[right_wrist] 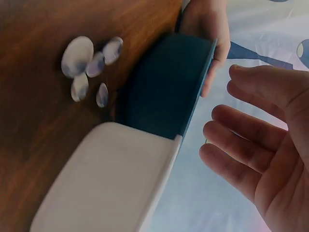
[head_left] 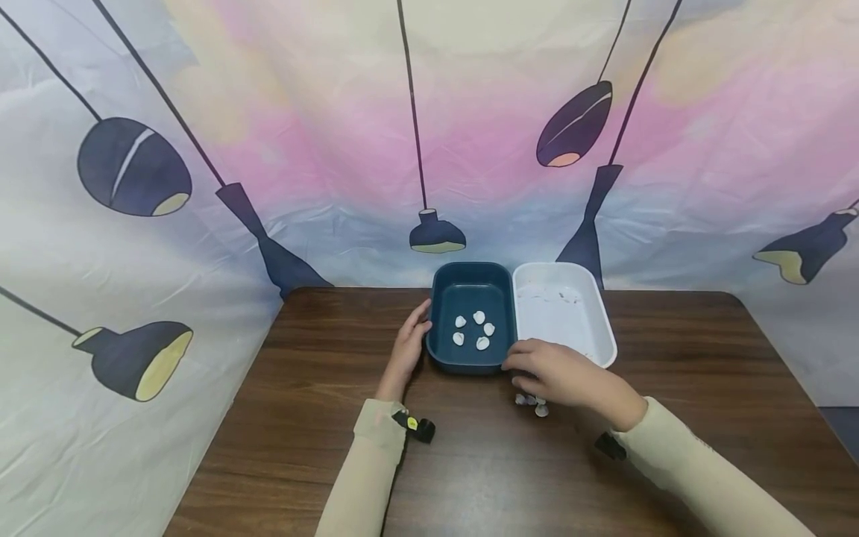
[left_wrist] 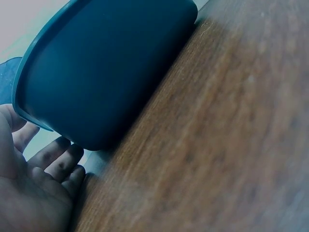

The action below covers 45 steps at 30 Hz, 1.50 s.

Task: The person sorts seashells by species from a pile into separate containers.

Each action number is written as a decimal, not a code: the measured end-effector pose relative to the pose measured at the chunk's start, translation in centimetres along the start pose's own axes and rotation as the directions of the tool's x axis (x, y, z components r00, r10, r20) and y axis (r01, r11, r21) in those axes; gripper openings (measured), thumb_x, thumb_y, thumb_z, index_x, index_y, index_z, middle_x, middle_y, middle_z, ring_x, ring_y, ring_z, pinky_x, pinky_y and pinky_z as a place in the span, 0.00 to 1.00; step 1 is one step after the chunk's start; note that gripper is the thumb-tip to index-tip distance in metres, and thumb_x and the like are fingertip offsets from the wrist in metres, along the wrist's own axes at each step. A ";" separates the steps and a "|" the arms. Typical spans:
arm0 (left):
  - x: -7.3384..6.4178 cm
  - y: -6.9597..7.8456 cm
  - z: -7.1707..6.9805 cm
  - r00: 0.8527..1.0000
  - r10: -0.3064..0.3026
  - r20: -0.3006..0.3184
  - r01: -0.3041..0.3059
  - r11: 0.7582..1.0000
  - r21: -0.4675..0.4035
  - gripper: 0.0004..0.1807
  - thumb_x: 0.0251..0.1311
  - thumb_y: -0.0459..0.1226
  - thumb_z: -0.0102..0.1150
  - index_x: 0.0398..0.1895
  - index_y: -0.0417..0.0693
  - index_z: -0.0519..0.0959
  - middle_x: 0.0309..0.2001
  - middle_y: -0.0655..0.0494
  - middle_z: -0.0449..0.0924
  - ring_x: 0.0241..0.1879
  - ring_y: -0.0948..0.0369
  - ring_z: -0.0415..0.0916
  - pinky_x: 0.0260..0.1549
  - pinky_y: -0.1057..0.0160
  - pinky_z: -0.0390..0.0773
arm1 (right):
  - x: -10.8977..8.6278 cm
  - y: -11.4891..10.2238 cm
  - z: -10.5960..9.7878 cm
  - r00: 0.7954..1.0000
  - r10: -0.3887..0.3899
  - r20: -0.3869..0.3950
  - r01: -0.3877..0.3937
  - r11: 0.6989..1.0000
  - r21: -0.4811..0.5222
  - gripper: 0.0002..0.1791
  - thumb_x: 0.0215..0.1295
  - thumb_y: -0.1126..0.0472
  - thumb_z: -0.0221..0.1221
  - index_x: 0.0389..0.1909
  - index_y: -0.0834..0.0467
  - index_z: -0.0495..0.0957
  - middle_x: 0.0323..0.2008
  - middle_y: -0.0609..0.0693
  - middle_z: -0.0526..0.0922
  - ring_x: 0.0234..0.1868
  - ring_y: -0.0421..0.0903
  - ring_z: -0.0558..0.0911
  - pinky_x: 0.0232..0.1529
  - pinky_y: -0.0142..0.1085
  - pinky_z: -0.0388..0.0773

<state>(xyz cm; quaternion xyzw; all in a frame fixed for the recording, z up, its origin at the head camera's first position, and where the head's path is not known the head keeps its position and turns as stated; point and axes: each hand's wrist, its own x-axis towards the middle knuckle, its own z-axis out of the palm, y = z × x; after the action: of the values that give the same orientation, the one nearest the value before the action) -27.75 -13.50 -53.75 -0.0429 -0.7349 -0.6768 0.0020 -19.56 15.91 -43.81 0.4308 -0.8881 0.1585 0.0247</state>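
I see the right hand point(head_left: 558, 373) relaxed, grasping nothing, with loose shells point(right_wrist: 95, 64) on the table point(head_left: 470, 470) just below it. The left hand point(head_left: 406, 344), fingers loosely extended, touches the dark tray point(head_left: 472, 294), which contains five shells point(head_left: 479, 317).

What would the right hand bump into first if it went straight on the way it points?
Probably the dark teal, rounded rectangular tray: in the head view, the right hand points at its near right corner. The hand's height is unclear, so it might pass overhead.
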 end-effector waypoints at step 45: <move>0.1 -0.1 0.0 1.000 0.009 0.000 -0.009 1.000 -0.003 0.28 0.79 0.36 0.45 0.80 0.46 0.67 0.80 0.44 0.63 0.79 0.46 0.57 0.76 0.40 0.56 | -1.3 1.1 5.6 0.991 0.053 0.122 -0.061 0.996 0.067 0.14 0.58 0.72 0.72 0.42 0.53 0.90 0.38 0.44 0.87 0.41 0.40 0.84 0.43 0.36 0.84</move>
<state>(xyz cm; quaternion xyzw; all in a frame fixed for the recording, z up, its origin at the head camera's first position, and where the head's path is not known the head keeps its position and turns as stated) -27.82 -13.46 -53.83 -0.0461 -0.7338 -0.6778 0.0050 -19.07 15.85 -49.64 0.4146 -0.8938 0.1639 -0.0487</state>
